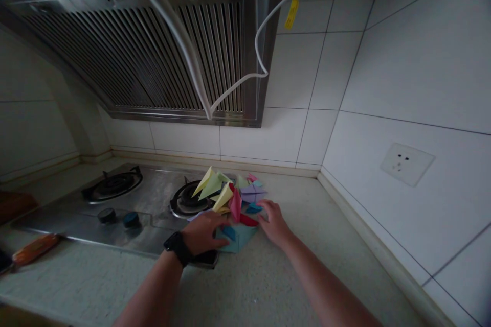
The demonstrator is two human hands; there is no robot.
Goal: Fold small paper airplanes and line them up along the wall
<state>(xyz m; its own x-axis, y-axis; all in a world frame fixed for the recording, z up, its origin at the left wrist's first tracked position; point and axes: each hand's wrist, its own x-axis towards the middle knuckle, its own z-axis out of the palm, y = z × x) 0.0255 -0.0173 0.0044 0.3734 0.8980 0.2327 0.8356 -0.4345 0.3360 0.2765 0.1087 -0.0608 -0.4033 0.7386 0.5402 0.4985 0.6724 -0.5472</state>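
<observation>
Head view showed a steel range hood (134,51) across the upper left of the frame, a two-burner gas hob (126,204) below it at centre left, and a speckled countertop (268,276) along the bottom. At lower centre, a pile of coloured folded paper pieces (233,196) lay at the hob's right edge, beside a light-blue paper box (240,237). Left hand (203,232), wearing a black watch (178,249), lay loosely curled against the box's left side, and right hand (274,222) rested flat and open, fingertips touching the pile's right edge.
</observation>
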